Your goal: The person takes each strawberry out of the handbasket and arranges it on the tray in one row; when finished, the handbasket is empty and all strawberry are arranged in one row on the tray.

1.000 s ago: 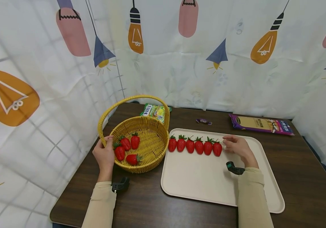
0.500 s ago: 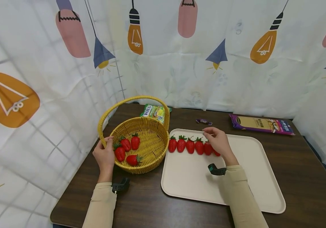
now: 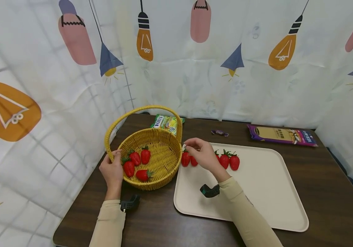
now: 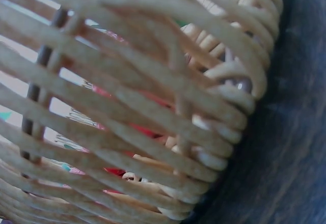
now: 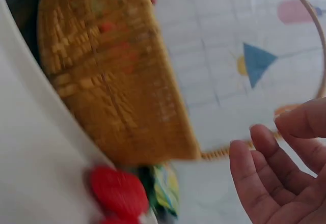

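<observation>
A yellow wicker basket (image 3: pixel 164 156) stands on the left, with several strawberries (image 3: pixel 145 155) inside it. My left hand (image 3: pixel 112 171) grips its left side where the handle meets the rim. The left wrist view is filled by the basket's woven wall (image 4: pixel 137 86), red showing through the gaps. On the cream tray (image 3: pixel 257 192) lies a row of strawberries (image 3: pixel 234 162), green leaves towards the back. Over the left part of that row hovers my right hand (image 3: pixel 207 157), hiding some of the fruit. Its fingers (image 5: pixel 244 165) are loosely bent and hold nothing in the right wrist view.
Behind the basket lies a green candy packet (image 3: pixel 168 123). A small purple-wrapped sweet (image 3: pixel 219 132) sits behind the tray, and a long purple snack package (image 3: pixel 283 134) is at the back right. A patterned curtain (image 3: pixel 179 75) hangs along the back of the dark wooden table (image 3: pixel 155 219).
My right hand has moved left along the strawberry row, from its right end to near the basket. My left hand stays on the basket, and the strawberries lie as before.
</observation>
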`<state>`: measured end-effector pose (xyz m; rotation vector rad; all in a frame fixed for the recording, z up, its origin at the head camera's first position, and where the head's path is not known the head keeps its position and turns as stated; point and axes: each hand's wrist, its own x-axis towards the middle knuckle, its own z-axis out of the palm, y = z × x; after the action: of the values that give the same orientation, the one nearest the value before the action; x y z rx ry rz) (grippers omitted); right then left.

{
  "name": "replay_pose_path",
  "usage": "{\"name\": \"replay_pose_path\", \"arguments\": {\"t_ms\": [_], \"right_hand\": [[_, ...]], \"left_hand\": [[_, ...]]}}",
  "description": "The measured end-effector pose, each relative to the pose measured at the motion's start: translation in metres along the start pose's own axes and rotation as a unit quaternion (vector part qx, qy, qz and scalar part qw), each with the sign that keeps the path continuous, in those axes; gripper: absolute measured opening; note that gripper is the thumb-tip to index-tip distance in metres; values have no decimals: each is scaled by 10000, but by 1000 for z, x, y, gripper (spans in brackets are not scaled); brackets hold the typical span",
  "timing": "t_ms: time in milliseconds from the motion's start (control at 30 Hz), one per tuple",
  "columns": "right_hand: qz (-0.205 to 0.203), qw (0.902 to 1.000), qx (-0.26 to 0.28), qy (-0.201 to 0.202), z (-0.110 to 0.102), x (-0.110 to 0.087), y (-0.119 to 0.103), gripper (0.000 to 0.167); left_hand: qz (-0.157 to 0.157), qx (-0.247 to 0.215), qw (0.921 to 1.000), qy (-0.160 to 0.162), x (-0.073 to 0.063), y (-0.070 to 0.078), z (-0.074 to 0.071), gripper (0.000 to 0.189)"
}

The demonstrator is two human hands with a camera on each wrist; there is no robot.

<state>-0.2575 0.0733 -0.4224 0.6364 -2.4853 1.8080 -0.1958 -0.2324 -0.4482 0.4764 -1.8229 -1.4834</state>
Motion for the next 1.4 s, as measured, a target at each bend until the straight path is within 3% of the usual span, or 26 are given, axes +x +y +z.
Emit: {"name": "replay_pose_path", "arguments": {"t_ms": [100,267,600,733,967,1233,1400], "right_hand": [[-28,9991,212,-369,24,6,-5,22],[-93,9951,127,-977,59,15,-12,19],[66,9753,-574,-2131,101,33,-15,25],[161,9667,-884,-2396,113,40,-12,26],[757,9541,-996,-2720,121,47,-8,30],[747,9272,-1402,-3391,124,52,-8,36],[792,9180,-1050,-3740,124,52,-9,31]], "left_hand": [[-14,18,10000,8,3,-10,1,25],[36,13,10000,70,8,-29,2,26],[120,22,9999,102,11,-32,4,25],[64,9,10000,71,9,-28,3,24],[139,-3,9999,-27,-2,1,-1,24],[111,-56,9999,-43,-2,5,-1,25],[67,-71,9999,-43,-3,7,0,24]]}}
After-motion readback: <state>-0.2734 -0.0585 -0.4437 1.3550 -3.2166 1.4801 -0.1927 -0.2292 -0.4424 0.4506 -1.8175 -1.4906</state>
